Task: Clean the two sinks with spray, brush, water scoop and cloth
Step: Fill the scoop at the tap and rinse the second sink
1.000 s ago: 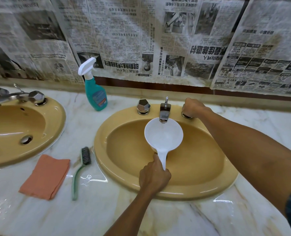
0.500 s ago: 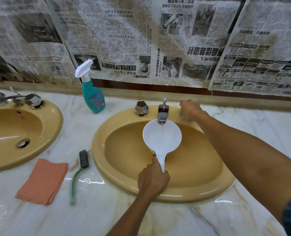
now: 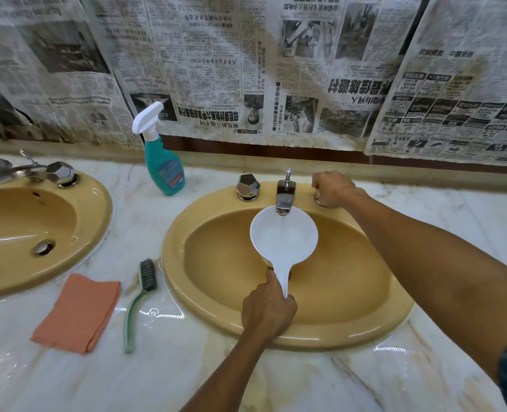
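Two tan sinks sit in a marble counter. Over the right sink point(image 3: 204, 281), my left hand point(image 3: 268, 313) grips the handle of a white water scoop point(image 3: 282, 239), whose bowl is held under the chrome spout point(image 3: 284, 197). A thin stream of water falls into the scoop. My right hand point(image 3: 334, 188) curls round the right tap knob, hiding it. The left sink point(image 3: 91, 209) lies at the left edge. Between the sinks lie an orange cloth point(image 3: 77, 313) and a green-handled brush point(image 3: 140, 295). A teal spray bottle point(image 3: 160, 156) stands at the back.
The right sink's left tap knob point(image 3: 247, 187) stands free beside the spout. The left sink has its own chrome tap point(image 3: 23, 171) and drain point(image 3: 42, 248). Newspaper point(image 3: 246, 63) covers the wall behind. Marble counter point(image 3: 305, 382) stretches along the front.
Water now runs from the spout into the scoop. Both hands stay in place; the view has shifted slightly.
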